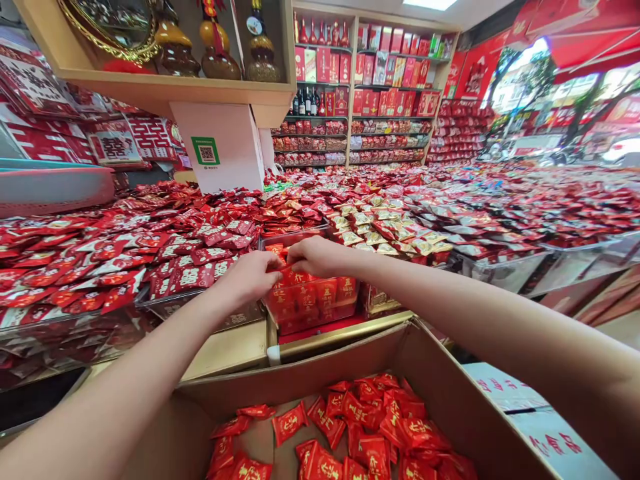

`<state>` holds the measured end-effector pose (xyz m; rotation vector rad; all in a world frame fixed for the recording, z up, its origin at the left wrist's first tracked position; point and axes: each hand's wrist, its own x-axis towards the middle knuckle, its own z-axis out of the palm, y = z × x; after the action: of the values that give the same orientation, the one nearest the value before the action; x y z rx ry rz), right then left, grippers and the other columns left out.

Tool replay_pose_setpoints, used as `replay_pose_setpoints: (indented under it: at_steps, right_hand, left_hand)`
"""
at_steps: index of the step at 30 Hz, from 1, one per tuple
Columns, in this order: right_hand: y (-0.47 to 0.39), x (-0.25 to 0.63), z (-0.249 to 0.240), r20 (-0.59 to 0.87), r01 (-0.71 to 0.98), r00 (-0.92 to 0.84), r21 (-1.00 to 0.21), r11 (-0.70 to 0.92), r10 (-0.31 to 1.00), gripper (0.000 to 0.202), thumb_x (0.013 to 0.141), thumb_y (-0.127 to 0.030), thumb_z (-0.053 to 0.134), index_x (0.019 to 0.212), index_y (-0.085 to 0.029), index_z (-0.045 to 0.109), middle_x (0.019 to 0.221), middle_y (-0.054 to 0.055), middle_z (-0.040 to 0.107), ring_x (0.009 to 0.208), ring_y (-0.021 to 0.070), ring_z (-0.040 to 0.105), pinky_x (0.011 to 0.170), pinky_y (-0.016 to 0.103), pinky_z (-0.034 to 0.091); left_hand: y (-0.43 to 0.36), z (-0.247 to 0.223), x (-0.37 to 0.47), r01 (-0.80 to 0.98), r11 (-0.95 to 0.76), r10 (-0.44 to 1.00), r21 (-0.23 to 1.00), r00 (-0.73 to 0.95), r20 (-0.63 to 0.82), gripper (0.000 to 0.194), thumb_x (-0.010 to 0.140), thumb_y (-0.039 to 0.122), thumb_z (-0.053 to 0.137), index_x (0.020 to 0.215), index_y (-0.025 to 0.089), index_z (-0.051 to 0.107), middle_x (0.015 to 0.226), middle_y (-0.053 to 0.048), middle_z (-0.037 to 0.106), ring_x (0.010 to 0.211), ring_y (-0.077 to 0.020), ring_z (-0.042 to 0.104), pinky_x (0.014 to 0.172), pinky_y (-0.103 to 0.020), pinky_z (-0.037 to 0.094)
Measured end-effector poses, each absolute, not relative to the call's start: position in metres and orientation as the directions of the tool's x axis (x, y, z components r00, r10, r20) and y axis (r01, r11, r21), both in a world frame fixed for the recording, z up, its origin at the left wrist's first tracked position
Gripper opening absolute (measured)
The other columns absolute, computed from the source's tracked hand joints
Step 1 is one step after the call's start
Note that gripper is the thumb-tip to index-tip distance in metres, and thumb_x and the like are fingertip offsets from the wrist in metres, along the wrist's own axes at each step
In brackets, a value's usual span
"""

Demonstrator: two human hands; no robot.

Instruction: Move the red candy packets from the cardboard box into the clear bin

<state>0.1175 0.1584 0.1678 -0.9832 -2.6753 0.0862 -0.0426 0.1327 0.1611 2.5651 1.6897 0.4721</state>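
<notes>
Small red pillow-shaped packets [373,457] have a glossy, crinkled, foil-like plastic skin with shiny gold lettering. The deep brown open box [295,377] around them is matt cardboard. The clear rectangular bin [310,313] is smooth, see-through plastic with bright reflections. A long gold edging strip [345,335] has a metallic sheen; the pale cream flat surface [227,355] looks smooth. The brown gourd-shaped bottles [220,53] shine like glaze, the light-brown display cabinet [175,93] looks like smooth wood, and the pink shallow basket [55,187] looks like plastic.
</notes>
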Motion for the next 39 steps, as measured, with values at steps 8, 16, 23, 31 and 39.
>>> replay_pose_setpoints:
  at_steps: [8, 16, 23, 31, 39]
  right_hand:
    - [0.16, 0.117, 0.166, 0.172, 0.714, -0.686, -0.028, 0.7, 0.707, 0.021, 0.068, -0.024, 0.049, 0.085, -0.016, 0.06, 0.08, 0.005, 0.063, 0.07, 0.0158, 0.054, 0.055, 0.021, 0.034]
    - [0.155, 0.121, 0.174, 0.136, 0.714, -0.696, 0.031, 0.699, 0.705, 0.029, 0.065, -0.02, 0.05, 0.092, -0.016, 0.06, 0.088, 0.007, 0.063, 0.077, 0.0194, 0.056, 0.059, 0.023, 0.037]
    - [0.15, 0.127, 0.179, 0.144, 0.687, -0.722, 0.023, 0.727, 0.677, 0.03, 0.066, -0.019, 0.051, 0.094, -0.013, 0.059, 0.089, 0.009, 0.062, 0.078, 0.0195, 0.056, 0.06, 0.024, 0.038]
    - [0.148, 0.135, 0.18, 0.361, 0.699, -0.653, -0.051, 0.714, 0.665, 0.024, 0.068, -0.017, 0.049, 0.09, -0.011, 0.057, 0.087, 0.01, 0.061, 0.08, 0.0189, 0.054, 0.066, 0.025, 0.037]
    - [0.062, 0.157, 0.103, -0.029, 0.504, -0.845, -0.381, 0.775, 0.534, 0.018, 0.068, -0.019, 0.046, 0.077, -0.015, 0.061, 0.069, 0.003, 0.061, 0.059, 0.0117, 0.053, 0.055, 0.022, 0.038]
  left_hand:
    - [0.138, 0.16, -0.042, 0.871, -0.417, 0.904, 0.26, 0.371, 0.211, 0.021, 0.068, 0.032, 0.045, 0.077, 0.019, 0.058, 0.071, -0.002, 0.065, 0.063, -0.0177, 0.058, 0.055, -0.024, 0.041]
    - [0.138, 0.162, -0.036, 0.846, -0.452, 0.892, 0.284, 0.434, 0.125, 0.024, 0.064, 0.033, 0.049, 0.081, 0.017, 0.057, 0.073, -0.001, 0.066, 0.067, -0.0196, 0.059, 0.057, -0.025, 0.044]
    - [0.137, 0.175, -0.034, 0.85, -0.466, 0.884, 0.244, 0.455, 0.104, 0.033, 0.064, 0.031, 0.05, 0.092, 0.017, 0.059, 0.085, -0.003, 0.068, 0.074, -0.0203, 0.06, 0.065, -0.026, 0.045]
    - [0.131, 0.183, -0.031, 0.871, -0.441, 0.894, 0.219, 0.403, 0.198, 0.032, 0.066, 0.028, 0.05, 0.095, 0.017, 0.059, 0.091, -0.004, 0.067, 0.077, -0.0196, 0.06, 0.069, -0.026, 0.045]
    - [0.033, 0.126, -0.031, 0.746, -0.509, 0.847, 0.43, 0.346, 0.402, 0.017, 0.074, 0.029, 0.049, 0.088, 0.024, 0.057, 0.086, -0.002, 0.065, 0.079, -0.0161, 0.057, 0.073, -0.023, 0.041]
